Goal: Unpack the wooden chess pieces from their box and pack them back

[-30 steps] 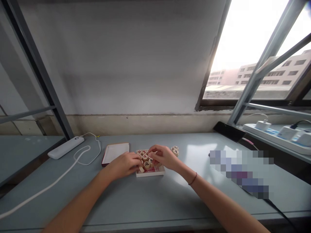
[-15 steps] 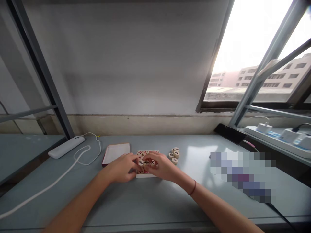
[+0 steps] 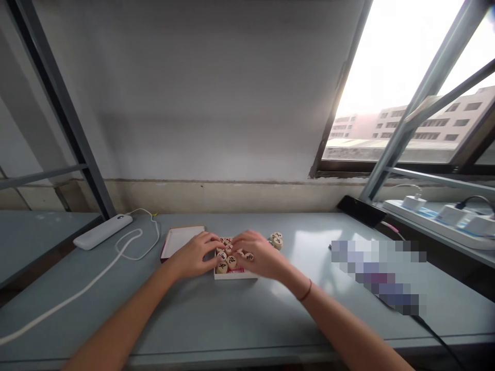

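Several round pieces (image 3: pixel 231 262) lie in the shallow white box (image 3: pixel 235 276) on the counter (image 3: pixel 232 319), seemingly at the step of being arranged. The left hand (image 3: pixel 197 255) curves over its left side, thumb by 1 piece; the right hand (image 3: pixel 263 256) bends over the right side. Whether either grips, I cannot tell. Settling another piece would call for the red-marked near gap (image 3: pixel 239 269).

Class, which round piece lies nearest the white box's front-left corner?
The black-marked piece frontmost at left in the box; others visible lie farther back or right.
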{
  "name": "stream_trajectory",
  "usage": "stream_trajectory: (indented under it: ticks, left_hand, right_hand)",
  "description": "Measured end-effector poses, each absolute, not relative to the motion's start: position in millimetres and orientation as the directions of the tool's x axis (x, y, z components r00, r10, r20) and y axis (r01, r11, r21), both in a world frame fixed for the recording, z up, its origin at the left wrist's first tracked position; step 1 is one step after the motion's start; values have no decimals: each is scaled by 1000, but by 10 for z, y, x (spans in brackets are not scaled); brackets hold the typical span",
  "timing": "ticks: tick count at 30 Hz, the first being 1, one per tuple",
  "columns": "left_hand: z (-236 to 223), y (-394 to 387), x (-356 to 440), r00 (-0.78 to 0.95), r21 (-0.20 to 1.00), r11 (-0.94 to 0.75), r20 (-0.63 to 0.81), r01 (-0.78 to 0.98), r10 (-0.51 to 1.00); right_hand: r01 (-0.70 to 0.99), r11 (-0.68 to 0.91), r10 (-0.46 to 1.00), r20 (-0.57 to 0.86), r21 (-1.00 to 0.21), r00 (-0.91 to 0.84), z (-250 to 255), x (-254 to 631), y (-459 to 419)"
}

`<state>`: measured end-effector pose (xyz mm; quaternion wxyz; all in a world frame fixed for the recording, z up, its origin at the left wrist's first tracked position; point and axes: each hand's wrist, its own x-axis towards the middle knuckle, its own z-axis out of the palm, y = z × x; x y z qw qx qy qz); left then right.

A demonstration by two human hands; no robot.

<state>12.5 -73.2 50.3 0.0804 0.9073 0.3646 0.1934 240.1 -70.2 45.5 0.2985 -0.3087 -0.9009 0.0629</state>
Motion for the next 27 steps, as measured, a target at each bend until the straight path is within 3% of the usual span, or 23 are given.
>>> stream_trajectory:
  ticks: [4,7,14,27]
  left_hand:
    - [436,-786,217,708,248,-771,304,587,637]
    - [375,-800,268,740,207,-792,282,574,610]
    - [304,-803,349,737,158,-786,276,598,617]
    - [261,-784,414,691,156,-776,374,611,619]
  right_hand:
    - [801,498,861,302,-333,-410,591,2903,-476]
    - [888,376,926,125,-264,-355,547,3143,-389]
    - [874,436,891,-35,-213,-453,354,3088,-406]
    - [878,442,890,-35,-186,-456,285,2877,-445]
